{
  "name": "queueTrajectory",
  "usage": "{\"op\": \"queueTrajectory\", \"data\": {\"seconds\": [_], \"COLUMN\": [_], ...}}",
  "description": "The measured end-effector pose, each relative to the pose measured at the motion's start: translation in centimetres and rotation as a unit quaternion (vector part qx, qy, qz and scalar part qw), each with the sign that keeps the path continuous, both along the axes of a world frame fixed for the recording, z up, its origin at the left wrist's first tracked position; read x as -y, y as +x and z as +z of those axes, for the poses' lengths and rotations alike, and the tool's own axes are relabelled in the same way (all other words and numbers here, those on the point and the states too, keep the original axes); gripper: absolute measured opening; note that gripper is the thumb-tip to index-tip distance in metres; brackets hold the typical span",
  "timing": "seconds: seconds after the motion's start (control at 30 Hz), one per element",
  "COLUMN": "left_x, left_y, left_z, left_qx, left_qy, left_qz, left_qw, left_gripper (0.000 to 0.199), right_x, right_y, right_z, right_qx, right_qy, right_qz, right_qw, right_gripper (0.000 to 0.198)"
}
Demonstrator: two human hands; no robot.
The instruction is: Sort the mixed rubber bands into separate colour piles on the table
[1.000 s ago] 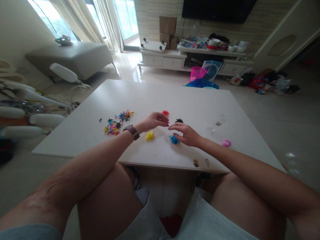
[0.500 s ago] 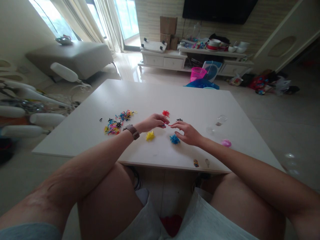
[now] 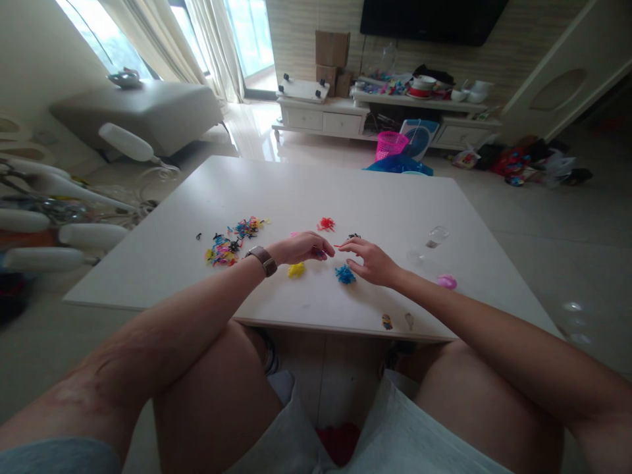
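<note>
My left hand [image 3: 312, 247] is over the middle of the table, fingers curled together. Small coloured bits show at its fingertips, too tiny to make out. Facing it, my right hand [image 3: 369, 260] has a thin red strip [image 3: 337, 246] at its fingertips, with the thumb lower and apart. Below the right fingers lies a pile of small blue strips [image 3: 345, 274]. A yellow pile [image 3: 296, 270] is under my left wrist, partly covered, with a bit of pink [image 3: 295, 234] behind that hand. Further back are a red pile [image 3: 326, 224] and a black pile [image 3: 354, 236], partly hidden by the right hand.
Mixed coloured strips [image 3: 223, 250] lie in heaps at the left of the white table [image 3: 276, 187]. A clear container [image 3: 437, 237] and a pink lump [image 3: 447, 282] are at the right. A small yellow cartoon figure [image 3: 387, 322] sits near the front edge.
My left hand has drawn slightly down, its fingertips now lower and pointing more towards me, uncovering more of the red pile. The right hand has barely moved and keeps the red strip.
</note>
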State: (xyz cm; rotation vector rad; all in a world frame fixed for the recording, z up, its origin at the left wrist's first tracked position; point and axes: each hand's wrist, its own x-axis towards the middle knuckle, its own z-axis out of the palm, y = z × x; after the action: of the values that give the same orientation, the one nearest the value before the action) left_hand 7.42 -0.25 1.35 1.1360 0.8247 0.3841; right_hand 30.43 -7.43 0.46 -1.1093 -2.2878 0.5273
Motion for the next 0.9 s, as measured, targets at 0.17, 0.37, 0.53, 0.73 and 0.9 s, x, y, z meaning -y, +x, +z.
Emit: {"op": "queueTrajectory", "data": {"seconds": [0.17, 0.37, 0.53, 0.73, 0.9], "left_x": [0.13, 0.25, 0.40, 0.62, -0.36], "left_y": [0.46, 0.64, 0.63, 0.81, 1.03], "left_z": [-0.05, 0.02, -0.04, -0.19, -0.53], "left_qx": [-0.011, -0.036, -0.024, -0.027, -0.017], "left_qy": [-0.022, -0.061, -0.058, -0.025, -0.016], "left_qz": [0.020, 0.033, 0.031, 0.015, 0.032], "left_qw": [0.999, 0.997, 0.998, 0.999, 0.999], "left_gripper": [0.008, 0.021, 0.026, 0.019, 0.021], "right_x": [0.02, 0.03, 0.15, 0.15, 0.01], "right_y": [-0.11, -0.18, -0.22, -0.27, -0.11], "right_z": [0.00, 0.07, 0.29, 0.24, 0.22], "right_qx": [-0.008, -0.002, 0.002, 0.002, 0.001], "right_qy": [0.008, 0.005, 0.004, 0.008, 0.035], "right_qz": [0.008, 0.008, 0.007, 0.008, -0.013], "right_qw": [1.000, 1.000, 1.000, 1.000, 0.999], "right_gripper": [0.036, 0.034, 0.035, 0.036, 0.034]}}
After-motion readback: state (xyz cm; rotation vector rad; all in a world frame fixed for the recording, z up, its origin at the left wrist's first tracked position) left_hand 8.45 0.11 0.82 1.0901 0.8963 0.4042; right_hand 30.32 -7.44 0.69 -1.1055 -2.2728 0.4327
